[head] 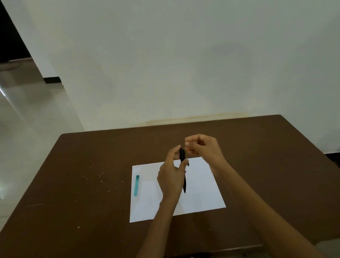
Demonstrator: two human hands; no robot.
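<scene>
Table (86, 196): brown, with pale specks on its left part; it bears everything else.
Teal piece (136, 185): a short, slim bar lying flat on the left edge of the sheet, well apart from both hands. Whether it is a cap or a pen part cannot be told.
Paper (204, 190): one white sheet in the middle of the table, under the hands. No marks show on its bare parts, so any writing is not yet begun.
Left hand (171, 178): raised over the sheet, thumb and fingers pinching the barrel about halfway up.
Pen (182, 155): black and nearly upright, tip down over the sheet. Whether the tip touches the paper cannot be told.
Right hand (205, 148): just beside the pen's top end, fingers curled in, with thumb and fingertips drawn together. They are close to the top but seem just apart from it, and whether they pinch some small part cannot be told.
Done so far: the pen is picked up and steadied for two-handed work at its top.
Left to do: judging by the pose, the work on the top end is in hand and unfinished, the teal piece is untouched, and the sheet is blank.
</scene>
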